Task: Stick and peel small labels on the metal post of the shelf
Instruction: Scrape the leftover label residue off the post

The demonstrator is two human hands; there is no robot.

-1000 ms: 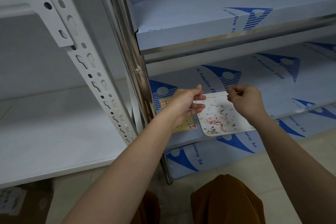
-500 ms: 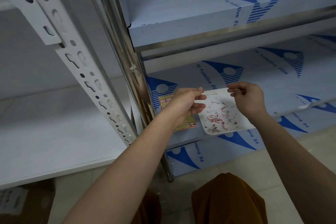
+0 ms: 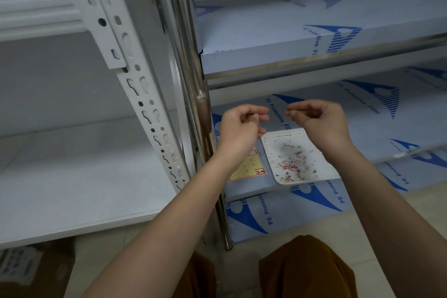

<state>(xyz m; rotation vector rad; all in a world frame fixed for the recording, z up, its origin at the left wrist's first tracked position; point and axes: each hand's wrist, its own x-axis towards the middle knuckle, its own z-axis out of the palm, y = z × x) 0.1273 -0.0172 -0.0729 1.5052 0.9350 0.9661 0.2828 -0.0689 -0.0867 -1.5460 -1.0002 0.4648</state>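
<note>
The shiny metal post (image 3: pixel 183 55) runs down the middle left, with a small white label scrap (image 3: pixel 200 97) stuck on it at shelf height. My left hand (image 3: pixel 242 128) hovers just right of the post, fingers curled, nothing visible in it. My right hand (image 3: pixel 316 118) faces it a short gap away. Its thumb and forefinger pinch together on what seems a tiny label, too small to make out. Below the hands, a yellow label sheet (image 3: pixel 246 169) and a white tray (image 3: pixel 302 182) of peeled label scraps lie on the lower shelf.
A white perforated upright (image 3: pixel 135 84) of a second shelf slants down at the left. Film-covered shelf boards (image 3: pixel 314 38) fill the right side. A cardboard box (image 3: pixel 36 273) sits on the floor at bottom left, and my knees (image 3: pixel 307 268) are at the bottom.
Both hands have lifted from over the tray and now hover above it, fingertips toward each other. The view has tilted down a little.
</note>
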